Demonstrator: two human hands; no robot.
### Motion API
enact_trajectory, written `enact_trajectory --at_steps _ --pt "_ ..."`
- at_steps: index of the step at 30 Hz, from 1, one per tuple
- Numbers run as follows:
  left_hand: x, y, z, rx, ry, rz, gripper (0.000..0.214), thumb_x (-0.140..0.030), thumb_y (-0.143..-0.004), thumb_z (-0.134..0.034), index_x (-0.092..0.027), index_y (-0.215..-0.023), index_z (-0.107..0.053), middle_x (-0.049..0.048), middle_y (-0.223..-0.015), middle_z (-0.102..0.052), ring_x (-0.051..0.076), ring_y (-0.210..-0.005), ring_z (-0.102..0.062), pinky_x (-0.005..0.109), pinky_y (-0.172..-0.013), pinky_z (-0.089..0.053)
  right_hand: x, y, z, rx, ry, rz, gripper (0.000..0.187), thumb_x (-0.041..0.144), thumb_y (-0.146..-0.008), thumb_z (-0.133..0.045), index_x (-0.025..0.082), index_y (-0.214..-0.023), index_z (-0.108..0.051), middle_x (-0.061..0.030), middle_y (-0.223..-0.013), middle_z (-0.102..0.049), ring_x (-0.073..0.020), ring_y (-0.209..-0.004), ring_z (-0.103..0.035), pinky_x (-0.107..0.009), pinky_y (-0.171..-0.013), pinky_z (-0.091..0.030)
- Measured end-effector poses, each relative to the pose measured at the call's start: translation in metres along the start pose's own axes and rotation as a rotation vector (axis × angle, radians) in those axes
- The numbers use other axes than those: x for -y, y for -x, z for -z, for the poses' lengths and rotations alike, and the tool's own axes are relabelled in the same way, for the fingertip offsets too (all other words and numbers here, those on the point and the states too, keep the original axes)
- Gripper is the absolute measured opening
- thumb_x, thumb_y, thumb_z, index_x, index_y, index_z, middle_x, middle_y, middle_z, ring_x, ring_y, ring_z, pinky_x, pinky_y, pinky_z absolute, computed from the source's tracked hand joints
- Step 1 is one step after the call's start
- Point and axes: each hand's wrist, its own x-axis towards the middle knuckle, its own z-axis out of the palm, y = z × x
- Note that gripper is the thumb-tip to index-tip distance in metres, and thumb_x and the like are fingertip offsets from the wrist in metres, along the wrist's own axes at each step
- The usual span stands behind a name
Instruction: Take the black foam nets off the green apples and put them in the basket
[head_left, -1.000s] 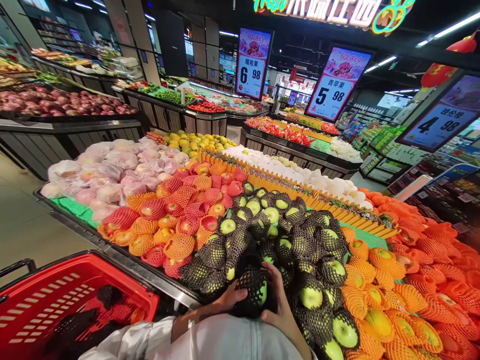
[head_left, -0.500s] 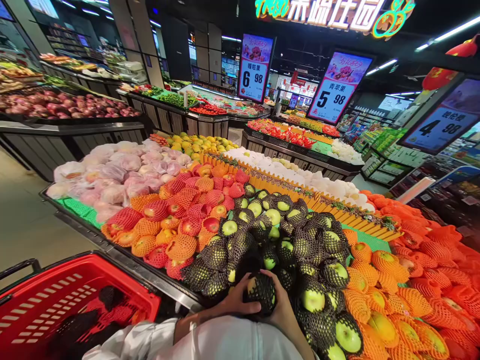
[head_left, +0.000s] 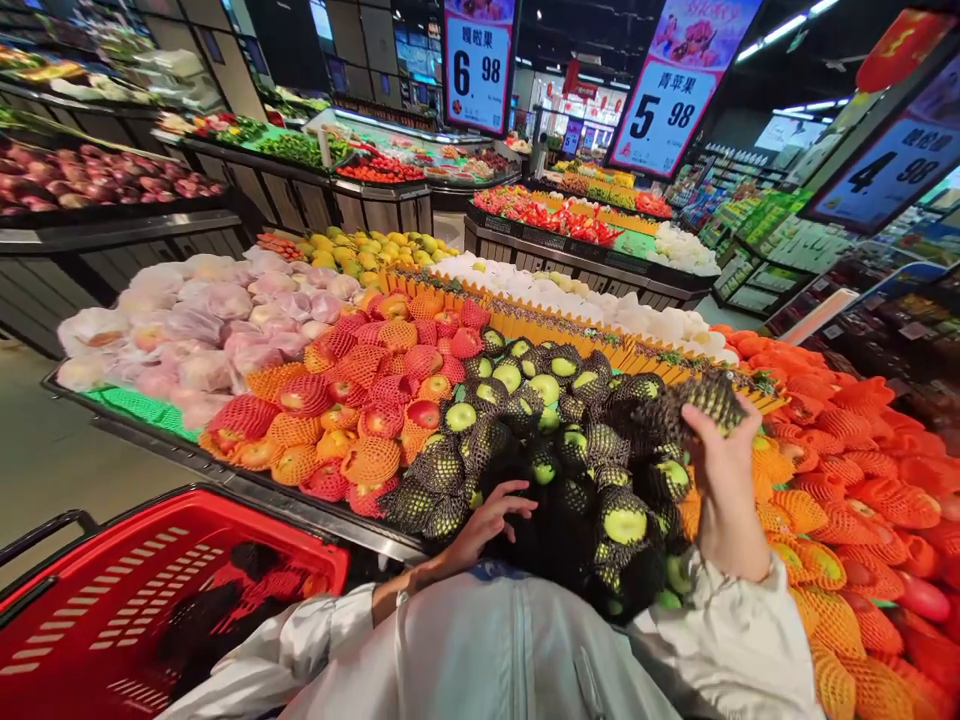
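Observation:
My right hand (head_left: pixel 726 465) is raised over the right side of the display and grips a green apple in a black foam net (head_left: pixel 711 402). Fingers apart and holding nothing, my left hand (head_left: pixel 491 522) hovers by the front edge of the pile of green apples (head_left: pixel 624 525), most of them in black nets. Left of that pile lie red apples (head_left: pixel 371 458) in orange and pink nets. The red shopping basket (head_left: pixel 97 545) stands at the lower left, with dark netted items and something in red netting inside.
Fruits in orange nets (head_left: pixel 817 505) lie at the right, and bagged pale fruits (head_left: pixel 191 305) at the far left. A metal rail (head_left: pixel 300 510) edges the stand. A yellow picket divider (head_left: pixel 525 322) runs behind the apples. Price signs (head_left: pixel 652 115) hang above.
My hands were together around a netted apple near my body. Now my right hand has carried an apple up and to the right, and my left hand has let go. The view has shifted.

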Motion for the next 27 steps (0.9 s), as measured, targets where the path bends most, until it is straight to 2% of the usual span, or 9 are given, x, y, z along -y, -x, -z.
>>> enact_trajectory --at_steps 1,3,5,7,10,12,19,25,27 --pt "-0.003 0.001 -0.001 -0.002 -0.007 0.0 0.061 -0.067 -0.091 -0.051 -0.024 -0.13 -0.069 0.0148 -0.153 -0.034 0.024 -0.112 -0.053 0.027 -0.073 -0.052 0.002 -0.019 -0.001 -0.02 -0.045 -0.082 0.084 0.054 -0.079 -0.073 0.031 -0.142 -0.024 -0.0166 -0.141 -0.05 -0.0276 -0.11 -0.065 -0.043 -0.082 -0.06" --pt "-0.007 0.002 -0.001 0.007 -0.025 0.001 0.06 -0.067 -0.092 -0.05 -0.022 -0.128 -0.07 0.0149 -0.153 -0.036 0.025 -0.112 -0.054 0.027 -0.073 -0.051 0.002 -0.052 -0.007 0.021 0.002 -0.136 0.085 0.053 -0.075 -0.076 0.028 -0.141 -0.029 -0.0173 -0.139 -0.054 -0.026 -0.107 -0.067 -0.04 -0.082 -0.059" --pt "-0.008 0.003 -0.001 0.028 -0.042 0.003 0.059 -0.066 -0.092 -0.05 -0.022 -0.125 -0.072 0.0148 -0.153 -0.037 0.026 -0.113 -0.055 0.027 -0.073 -0.05 -0.002 -0.073 -0.019 0.102 0.223 -0.069 0.084 0.047 -0.067 -0.084 0.02 -0.135 -0.04 -0.0156 -0.13 -0.061 -0.0266 -0.113 -0.065 -0.04 -0.095 -0.054" --pt "-0.009 0.004 0.0 0.045 -0.051 -0.004 0.058 -0.066 -0.093 -0.05 -0.022 -0.123 -0.074 0.0148 -0.153 -0.039 0.026 -0.113 -0.056 0.027 -0.073 -0.049 -0.011 -0.082 -0.036 0.232 0.511 -0.013 0.081 0.045 -0.063 -0.088 0.018 -0.129 -0.048 -0.0139 -0.123 -0.066 -0.0294 -0.111 -0.066 -0.041 -0.097 -0.052" --pt "-0.012 0.006 0.0 0.035 -0.07 -0.031 0.059 -0.066 -0.094 -0.048 -0.022 -0.123 -0.074 0.0152 -0.151 -0.041 0.026 -0.111 -0.057 0.027 -0.072 -0.048 -0.029 -0.076 -0.064 0.393 0.921 0.019 0.081 0.054 -0.071 -0.082 0.018 -0.134 -0.046 -0.0146 -0.121 -0.068 -0.0326 -0.109 -0.067 -0.042 -0.092 -0.053" --pt "-0.013 0.008 0.001 0.025 -0.081 -0.037 0.06 -0.066 -0.094 -0.047 -0.021 -0.124 -0.073 0.0155 -0.151 -0.042 0.025 -0.109 -0.057 0.027 -0.072 -0.048 -0.042 -0.067 -0.082 0.452 1.088 0.039 0.083 0.057 -0.076 -0.077 0.018 -0.14 -0.04 -0.0172 -0.128 -0.065 -0.0337 -0.113 -0.066 -0.041 -0.091 -0.054" --pt "-0.01 0.014 0.003 -0.001 -0.109 -0.035 0.061 -0.067 -0.094 -0.047 -0.02 -0.122 -0.074 0.0169 -0.147 -0.045 0.024 -0.105 -0.058 0.027 -0.07 -0.048 -0.075 -0.052 -0.117 0.702 1.301 -0.013 0.089 0.048 -0.072 -0.085 0.021 -0.144 -0.041 -0.0229 -0.134 -0.059 -0.0369 -0.11 -0.068 -0.044 -0.088 -0.054" --pt "-0.011 0.013 0.002 0.01 -0.083 -0.048 0.055 -0.061 -0.096 -0.048 -0.021 -0.124 -0.073 0.0165 -0.146 -0.045 0.023 -0.104 -0.058 0.026 -0.069 -0.048 -0.089 -0.047 -0.141 0.772 1.435 -0.092 0.088 0.058 -0.076 -0.08 0.015 -0.144 -0.045 -0.03 -0.143 -0.053 -0.0424 -0.139 -0.046 -0.055 -0.104 -0.044" --pt "-0.012 0.012 0.001 0.026 -0.076 -0.046 0.053 -0.059 -0.097 -0.048 -0.022 -0.125 -0.072 0.0164 -0.146 -0.045 0.022 -0.104 -0.058 0.025 -0.07 -0.048 -0.086 -0.051 -0.144 0.794 1.45 -0.121 0.093 0.062 -0.075 -0.079 0.013 -0.145 -0.044 -0.0307 -0.143 -0.052 -0.0425 -0.14 -0.045 -0.055 -0.102 -0.046"
